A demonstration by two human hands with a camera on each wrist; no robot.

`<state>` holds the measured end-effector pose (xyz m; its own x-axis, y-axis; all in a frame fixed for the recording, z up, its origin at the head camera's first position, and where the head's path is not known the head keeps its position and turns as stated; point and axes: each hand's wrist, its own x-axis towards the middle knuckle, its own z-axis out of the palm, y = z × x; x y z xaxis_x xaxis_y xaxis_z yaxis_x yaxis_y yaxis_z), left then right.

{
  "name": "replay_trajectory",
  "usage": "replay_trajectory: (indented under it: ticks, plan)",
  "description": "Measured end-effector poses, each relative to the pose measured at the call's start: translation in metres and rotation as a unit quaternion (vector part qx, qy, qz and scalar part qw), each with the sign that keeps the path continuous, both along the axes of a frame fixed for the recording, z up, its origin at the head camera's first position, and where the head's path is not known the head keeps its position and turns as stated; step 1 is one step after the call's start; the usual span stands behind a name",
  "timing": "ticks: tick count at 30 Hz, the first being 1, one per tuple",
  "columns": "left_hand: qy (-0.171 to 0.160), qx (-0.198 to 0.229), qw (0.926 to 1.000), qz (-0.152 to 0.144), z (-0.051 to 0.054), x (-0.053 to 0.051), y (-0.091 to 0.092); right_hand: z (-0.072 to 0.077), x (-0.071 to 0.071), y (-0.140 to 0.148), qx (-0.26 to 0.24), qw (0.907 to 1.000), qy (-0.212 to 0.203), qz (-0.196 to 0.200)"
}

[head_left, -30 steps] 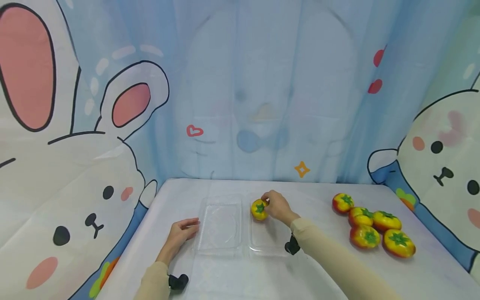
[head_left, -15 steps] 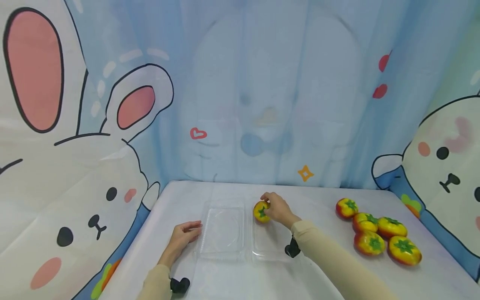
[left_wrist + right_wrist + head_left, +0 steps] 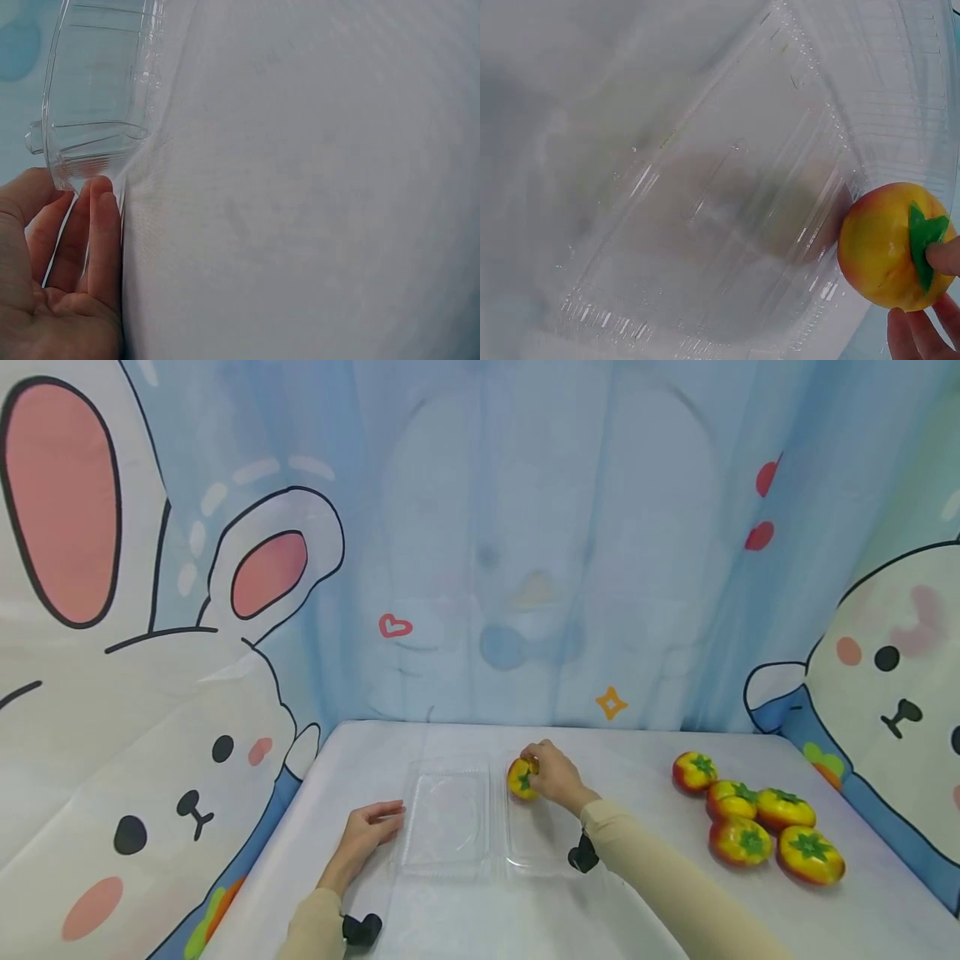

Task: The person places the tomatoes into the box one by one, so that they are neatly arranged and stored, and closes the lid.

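A clear plastic clamshell container (image 3: 447,865) lies opened out, its two halves side by side on the white table. At its left edge, my left hand (image 3: 365,837) pinches the container's rim (image 3: 54,97) between thumb and fingers. Over the far left corner of the right half, my right hand (image 3: 555,774) holds a yellow-red persimmon (image 3: 519,779) with a green leafy top. In the right wrist view, the thumb presses the green top of the persimmon (image 3: 877,244), and fingers support it from below. Whether the fruit touches the container floor, I cannot tell.
Several more persimmons (image 3: 740,841) lie grouped on the right of the table (image 3: 637,902). A blue curtain (image 3: 525,527) printed with cartoon rabbits hangs behind and beside the table.
The head view has shifted slightly. Both hands keep nearly the same places, the right one still holding the persimmon over the container's right half.
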<state>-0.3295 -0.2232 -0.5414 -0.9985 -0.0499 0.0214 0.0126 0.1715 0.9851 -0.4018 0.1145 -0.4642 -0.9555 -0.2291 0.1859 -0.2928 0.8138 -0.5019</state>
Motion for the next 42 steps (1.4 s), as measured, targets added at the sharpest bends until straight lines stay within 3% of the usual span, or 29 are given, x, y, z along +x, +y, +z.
replay_trajectory:
  ticks: [14, 42]
  plan:
    - [-0.002, 0.003, 1.0000, 0.006, -0.001, 0.002, -0.001, 0.003, 0.003, 0.002, -0.019, 0.9980, -0.058, -0.014]
    - [-0.007, 0.001, 0.9999, 0.011, 0.003, 0.002, 0.003, 0.000, 0.002, 0.011, -0.013, 0.9971, -0.069, -0.028]
